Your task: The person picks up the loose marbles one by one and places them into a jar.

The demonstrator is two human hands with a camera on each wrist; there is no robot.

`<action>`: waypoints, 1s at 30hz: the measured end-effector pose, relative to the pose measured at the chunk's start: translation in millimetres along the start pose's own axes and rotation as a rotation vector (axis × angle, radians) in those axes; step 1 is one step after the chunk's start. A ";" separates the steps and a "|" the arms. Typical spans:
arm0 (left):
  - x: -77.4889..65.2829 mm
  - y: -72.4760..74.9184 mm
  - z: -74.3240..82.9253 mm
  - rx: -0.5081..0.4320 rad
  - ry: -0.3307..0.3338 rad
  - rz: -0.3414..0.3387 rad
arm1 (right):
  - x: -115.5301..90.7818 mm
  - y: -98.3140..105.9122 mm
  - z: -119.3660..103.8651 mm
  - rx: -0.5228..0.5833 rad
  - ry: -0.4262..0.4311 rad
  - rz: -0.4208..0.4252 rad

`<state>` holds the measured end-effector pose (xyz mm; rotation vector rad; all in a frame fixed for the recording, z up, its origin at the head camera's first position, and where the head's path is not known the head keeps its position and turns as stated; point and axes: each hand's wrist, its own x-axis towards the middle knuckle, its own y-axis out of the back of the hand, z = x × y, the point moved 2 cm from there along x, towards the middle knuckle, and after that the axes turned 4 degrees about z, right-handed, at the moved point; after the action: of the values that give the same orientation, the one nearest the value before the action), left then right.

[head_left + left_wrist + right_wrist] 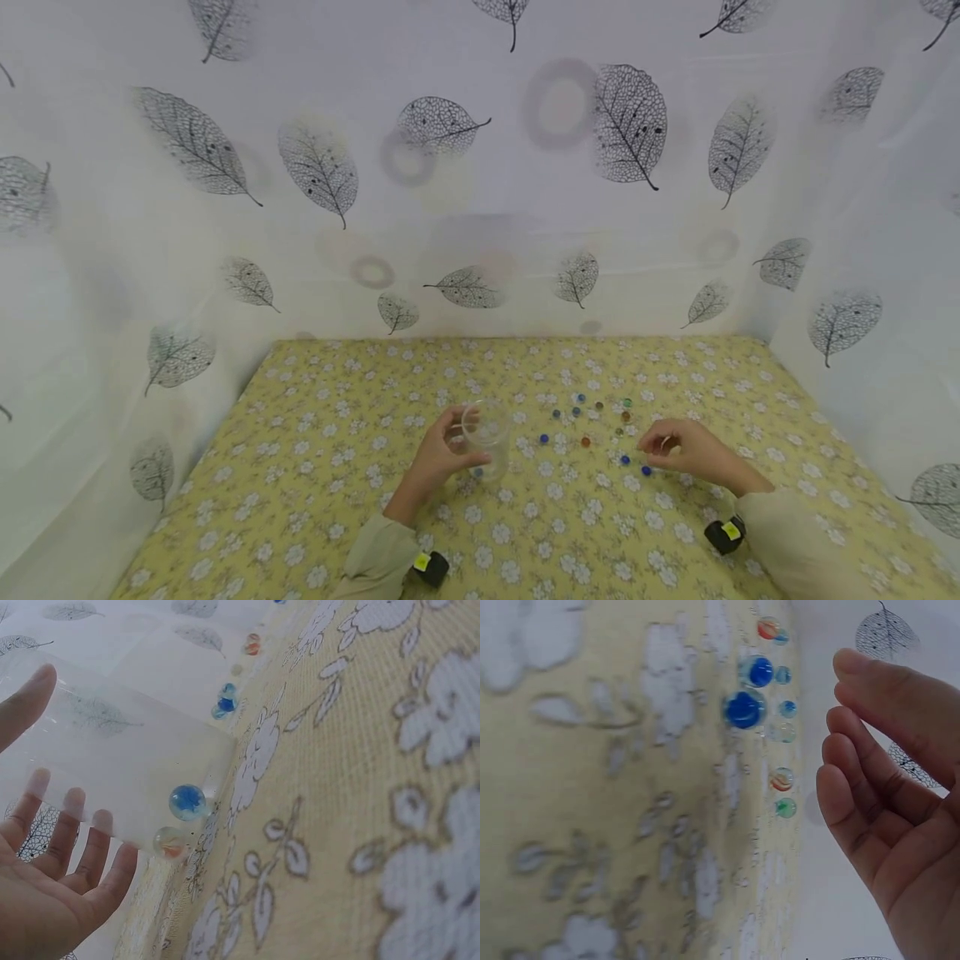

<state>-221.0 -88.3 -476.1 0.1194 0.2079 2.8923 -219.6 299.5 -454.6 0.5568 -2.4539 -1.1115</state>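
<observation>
My left hand (435, 457) grips a clear, see-through cup (497, 454) from its left side, thumb on the near side and fingers round the far side. In the left wrist view, a blue marble (187, 802) and an orange-and-white marble (170, 842) show at the cup's bottom. My right hand (693, 452) hovers at the right with fingers loosely bent and nothing visible in them. Just left of its fingertips lie two dark blue marbles, the nearer marble (647, 471) and the farther marble (626, 460). Their blue cores show clearly in the right wrist view.
Several more glass marbles lie scattered between the hands, among them a blue marble (544, 438), an orange marble (586, 442) and a green marble (627, 402). A yellow floral cloth (300, 500) covers the table. White leaf-print curtains (480, 217) stand behind and at both sides.
</observation>
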 end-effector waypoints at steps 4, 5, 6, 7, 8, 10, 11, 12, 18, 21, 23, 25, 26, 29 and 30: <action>0.1 0.9 0.7 0.004 -0.007 0.004 | -2.8 -6.0 0.8 0.032 0.005 -0.054; 0.0 1.1 1.1 0.005 -0.011 0.005 | -2.8 -7.2 0.9 0.038 0.009 -0.067; -0.1 1.0 1.4 0.003 -0.005 0.007 | -2.6 -8.4 0.9 0.044 0.021 -0.076; -0.2 1.0 1.9 0.004 -0.004 0.008 | -2.3 -9.3 0.7 0.049 0.033 -0.083; -0.3 0.9 2.2 0.001 0.004 0.011 | -2.0 -10.1 0.7 0.050 0.045 -0.089; -0.4 0.7 2.6 -0.005 0.013 0.014 | -1.5 -11.2 0.3 0.052 0.066 -0.101; -0.5 0.4 2.6 -0.006 0.017 0.014 | -1.3 -11.5 -0.3 0.053 0.072 -0.103; -0.4 0.2 2.4 -0.008 0.023 0.015 | -1.2 -11.7 -0.6 0.051 0.071 -0.105; -0.2 -0.4 -0.5 -0.012 0.030 0.003 | -1.6 -12.3 -1.5 0.028 0.051 -0.105; -0.1 -0.3 -1.2 -0.007 0.031 0.002 | -1.5 -11.6 -1.7 0.011 0.049 -0.104; 0.1 -0.1 -1.4 -0.003 0.029 0.003 | -1.1 -10.6 -1.4 0.008 0.027 -0.111; 0.5 0.0 -1.5 -0.001 0.024 0.002 | -0.9 -9.7 -0.3 0.001 -0.003 -0.121; 0.6 0.1 -1.5 -0.003 0.023 0.001 | -0.8 -9.3 0.5 0.000 -0.022 -0.127; 0.7 0.3 -1.1 -0.007 0.024 -0.002 | -1.4 -8.9 2.9 0.012 -0.065 -0.148; 0.7 0.4 -1.0 -0.009 0.026 -0.003 | -1.8 -9.1 3.8 0.015 -0.072 -0.153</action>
<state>-221.9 -88.6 -477.0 0.0797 0.1989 2.8926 -218.2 297.2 -464.3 0.7325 -2.5177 -1.1920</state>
